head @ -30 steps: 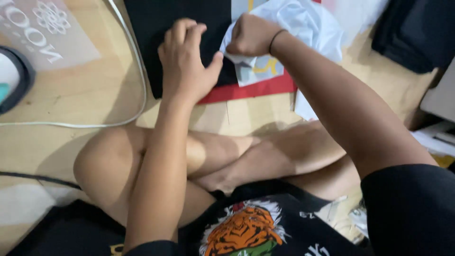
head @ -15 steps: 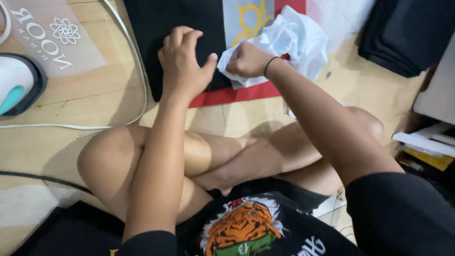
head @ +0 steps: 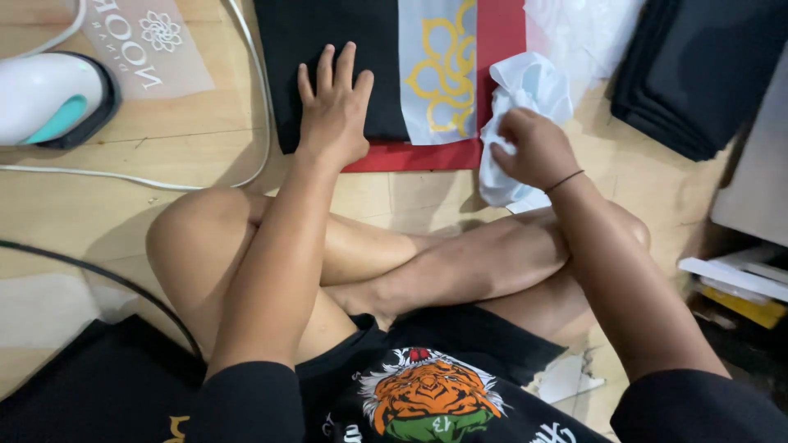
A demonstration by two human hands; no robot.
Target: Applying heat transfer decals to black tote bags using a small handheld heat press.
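Your left hand [head: 332, 111], fingers spread, lies flat on the black garment [head: 328, 66] at the far side of the wooden floor [head: 164, 176]; keep it pinned. Your right hand [head: 533, 148] pinches the crumpled white sheet [head: 525, 90], right of the transfer film [head: 439, 70]; lift it slowly.

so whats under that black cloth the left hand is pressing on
A red mat shows under the black cloth, its edge sticking out along the near side. The left hand lies flat on the cloth; whatever else is beneath stays covered. A pale sheet with a yellow design lies on top.
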